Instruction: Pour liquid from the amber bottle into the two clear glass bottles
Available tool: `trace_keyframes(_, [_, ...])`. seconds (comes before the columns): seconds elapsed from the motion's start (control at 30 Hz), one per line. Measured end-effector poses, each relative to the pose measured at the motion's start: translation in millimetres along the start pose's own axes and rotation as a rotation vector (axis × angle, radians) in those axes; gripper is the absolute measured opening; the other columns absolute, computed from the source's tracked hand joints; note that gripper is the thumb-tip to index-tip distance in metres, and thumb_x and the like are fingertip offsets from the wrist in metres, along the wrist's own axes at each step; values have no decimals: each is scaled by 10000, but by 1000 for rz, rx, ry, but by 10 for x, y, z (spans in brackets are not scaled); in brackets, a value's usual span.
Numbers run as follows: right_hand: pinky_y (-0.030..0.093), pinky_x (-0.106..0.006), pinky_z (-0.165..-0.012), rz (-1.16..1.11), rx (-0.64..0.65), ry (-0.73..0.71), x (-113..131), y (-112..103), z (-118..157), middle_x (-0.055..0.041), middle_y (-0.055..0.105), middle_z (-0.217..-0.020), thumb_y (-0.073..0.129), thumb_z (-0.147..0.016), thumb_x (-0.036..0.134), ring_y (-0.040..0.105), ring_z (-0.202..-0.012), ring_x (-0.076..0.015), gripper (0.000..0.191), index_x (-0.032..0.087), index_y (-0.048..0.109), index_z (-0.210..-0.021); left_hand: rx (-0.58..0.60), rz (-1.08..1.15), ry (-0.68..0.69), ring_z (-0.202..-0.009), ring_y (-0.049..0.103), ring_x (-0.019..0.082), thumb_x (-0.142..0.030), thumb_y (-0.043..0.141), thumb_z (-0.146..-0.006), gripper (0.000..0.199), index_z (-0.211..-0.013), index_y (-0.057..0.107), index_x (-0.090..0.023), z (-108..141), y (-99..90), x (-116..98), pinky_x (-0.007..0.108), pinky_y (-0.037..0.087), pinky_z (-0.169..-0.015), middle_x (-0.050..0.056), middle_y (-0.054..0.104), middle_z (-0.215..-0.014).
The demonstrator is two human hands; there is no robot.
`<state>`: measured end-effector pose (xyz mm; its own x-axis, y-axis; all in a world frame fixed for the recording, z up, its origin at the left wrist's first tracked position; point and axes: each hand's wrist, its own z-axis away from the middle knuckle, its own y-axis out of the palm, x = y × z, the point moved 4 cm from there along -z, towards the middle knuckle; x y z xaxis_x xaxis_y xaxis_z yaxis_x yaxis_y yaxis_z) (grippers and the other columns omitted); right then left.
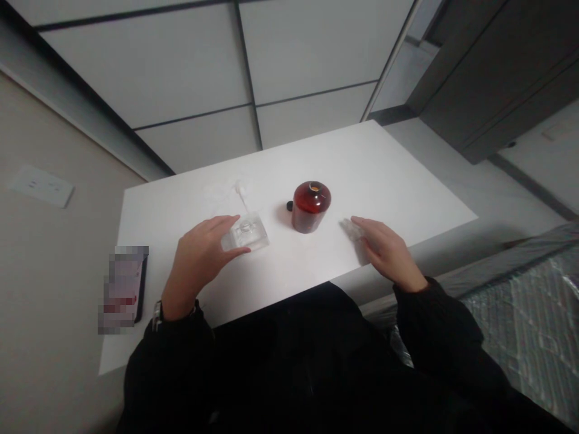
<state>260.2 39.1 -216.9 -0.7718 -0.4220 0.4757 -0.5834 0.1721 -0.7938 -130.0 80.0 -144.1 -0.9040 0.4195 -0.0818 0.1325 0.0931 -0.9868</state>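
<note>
My left hand (pixel 201 256) reaches around a square clear glass bottle (pixel 257 235), its thumb and fingers on opposite sides. The bottle stands on the white table with its round neck facing up. In my right hand (pixel 384 250) is a small clear piece (pixel 351 229), pinched at the fingertips just above the tabletop; its exact kind is hard to make out. Between both hands stands a red-brown glass bottle (pixel 309 212) with an uncovered round mouth. A small black cap (pixel 290 206) lies just left of it.
Behind the clear bottle, a thin clear stick with a pale end (pixel 240 190) rests on the white table (pixel 384 175). A phone (pixel 123 292) lies at the left edge beside the wall. White panels (pixel 312 45) rise behind the table, and plastic-wrapped material (pixel 529 319) sits at lower right.
</note>
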Motion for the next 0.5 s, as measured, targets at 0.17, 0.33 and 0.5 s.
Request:
trace_keyframes(0.17, [614, -584, -994, -47, 89, 8, -84, 63, -82, -136, 739, -1361, 523, -1014, 207, 695, -1195, -321, 548, 235, 522, -1562, -9, 4, 9, -1251, 713, 393, -558, 688, -972, 556, -1430, 624, -250, -1, 16, -115, 535, 595, -1030, 157, 724, -1409])
trace_keyframes(0.33, [631, -529, -964, -123, 67, 38, -88, 74, -117, -114, 791, -1232, 589, -1028, 279, 750, -1077, -280, 486, 242, 566, -1512, -8, 8, 17, -1244, 713, 408, -512, 725, -956, 556, -1442, 620, -263, 9, -1, -166, 557, 614, -1006, 166, 722, -1403])
trace_keyframes(0.5, [667, -487, -905, -157, 14, 73, -76, 62, -119, -100, 806, -1147, 617, -1033, 384, 780, -986, -263, 431, 247, 638, -1441, -8, -19, 0, -1234, 722, 382, -488, 819, -899, 600, -1398, 647, -203, 13, -30, -193, 511, 628, -1013, 169, 739, -1373])
